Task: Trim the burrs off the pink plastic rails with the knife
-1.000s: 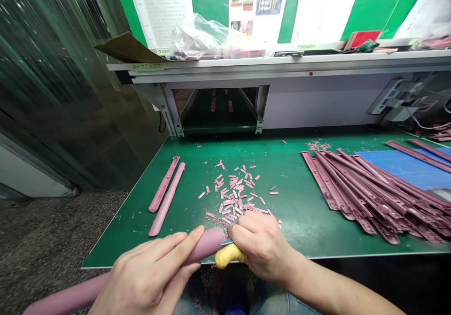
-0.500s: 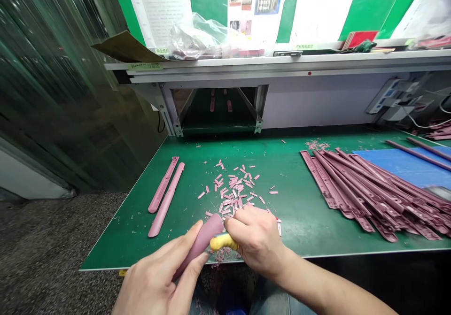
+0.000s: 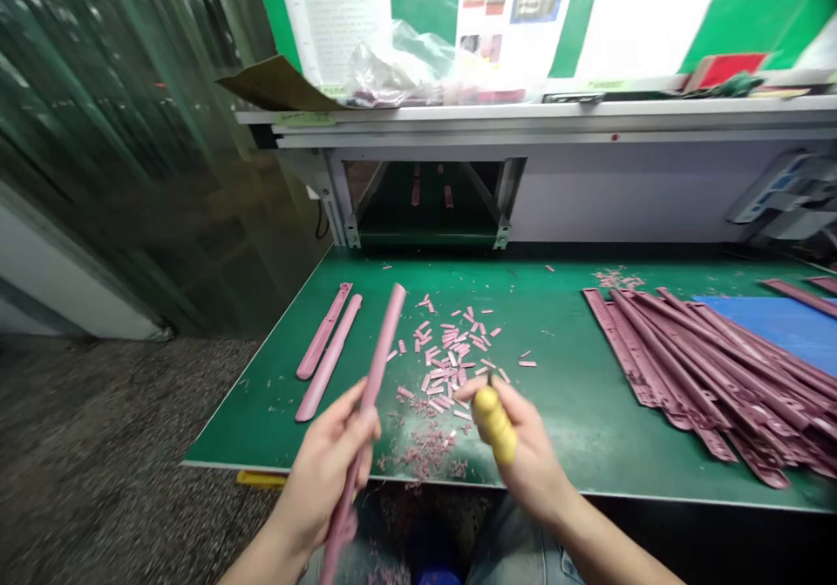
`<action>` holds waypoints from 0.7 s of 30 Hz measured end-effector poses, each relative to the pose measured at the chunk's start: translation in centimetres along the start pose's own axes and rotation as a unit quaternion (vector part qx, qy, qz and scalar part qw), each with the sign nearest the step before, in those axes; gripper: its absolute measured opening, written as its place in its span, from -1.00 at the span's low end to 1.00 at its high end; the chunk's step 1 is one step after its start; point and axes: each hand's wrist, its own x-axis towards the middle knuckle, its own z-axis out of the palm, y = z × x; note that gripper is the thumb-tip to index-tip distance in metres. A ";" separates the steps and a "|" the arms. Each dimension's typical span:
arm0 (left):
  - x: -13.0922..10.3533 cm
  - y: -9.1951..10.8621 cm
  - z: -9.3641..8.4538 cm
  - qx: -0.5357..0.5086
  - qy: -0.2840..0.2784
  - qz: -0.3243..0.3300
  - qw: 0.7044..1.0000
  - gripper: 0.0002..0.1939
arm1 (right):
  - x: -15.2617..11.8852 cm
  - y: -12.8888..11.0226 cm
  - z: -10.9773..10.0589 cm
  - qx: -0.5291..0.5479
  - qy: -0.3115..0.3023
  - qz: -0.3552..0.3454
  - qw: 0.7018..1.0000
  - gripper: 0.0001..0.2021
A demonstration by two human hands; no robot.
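My left hand [image 3: 336, 463] is closed around a long pink plastic strip [image 3: 385, 341], which slants up and away over the near left part of the table. In my right hand [image 3: 523, 454] is a yellow-handled tool [image 3: 495, 424] with a short dark tip pointing up; I cannot make out what kind of blade it has. The tool and the strip are apart. Beyond my hands lies a scatter of small pink offcuts [image 3: 451, 354], with fine pink shavings [image 3: 425, 454] nearer the table edge.
Two pink strips [image 3: 330, 358] lie side by side at the left of the green table [image 3: 555, 332]. A large pile of similar strips [image 3: 706, 367] covers the right side, partly on a blue sheet [image 3: 758, 319]. A conveyor opening [image 3: 428, 210] is at the back under a shelf [image 3: 562, 119].
The left hand has turned the strip from pointing at me to lengthwise and away. My right hand has drawn the yellow-handled tool off the strip, to the right, with its tip now upward.
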 end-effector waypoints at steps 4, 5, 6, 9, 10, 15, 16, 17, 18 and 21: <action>3.6 0.5 1.6 -0.104 0.052 0.007 0.993 -0.65 | -2.1 0.4 3.8 -0.205 -0.162 -0.142 0.955 -0.40; 4.1 0.5 2.0 -0.119 0.056 0.006 0.991 -0.67 | -2.4 0.5 4.6 -0.241 -0.162 -0.155 0.944 -0.34; 4.3 0.5 2.2 -0.131 0.057 0.005 0.990 -0.68 | -2.5 0.7 5.2 -0.274 -0.150 -0.157 0.937 -0.31; 4.1 0.3 3.0 -0.149 0.052 0.006 0.987 -0.70 | -2.0 1.2 5.7 -0.351 -0.114 -0.158 0.916 -0.31; 4.0 0.3 3.2 -0.153 0.051 0.007 0.987 -0.71 | -1.8 1.4 5.7 -0.367 -0.109 -0.167 0.909 -0.31; 3.9 0.6 3.3 -0.190 0.041 0.002 0.981 -0.78 | -2.0 1.4 5.2 -0.360 -0.141 -0.273 0.881 -0.42; 4.1 0.7 3.1 -0.202 0.034 -0.004 0.979 -0.78 | -2.2 1.3 5.1 -0.342 -0.156 -0.291 0.880 -0.44; 4.2 0.9 2.9 -0.216 0.022 -0.013 0.976 -0.78 | -2.3 1.2 5.1 -0.321 -0.168 -0.298 0.883 -0.45; 4.3 1.0 2.8 -0.232 0.006 -0.024 0.972 -0.77 | -2.3 1.2 5.1 -0.300 -0.172 -0.291 0.892 -0.45; 4.3 1.5 2.6 -0.283 -0.049 -0.059 0.956 -0.68 | -2.0 1.1 5.1 -0.276 -0.140 -0.224 0.924 -0.36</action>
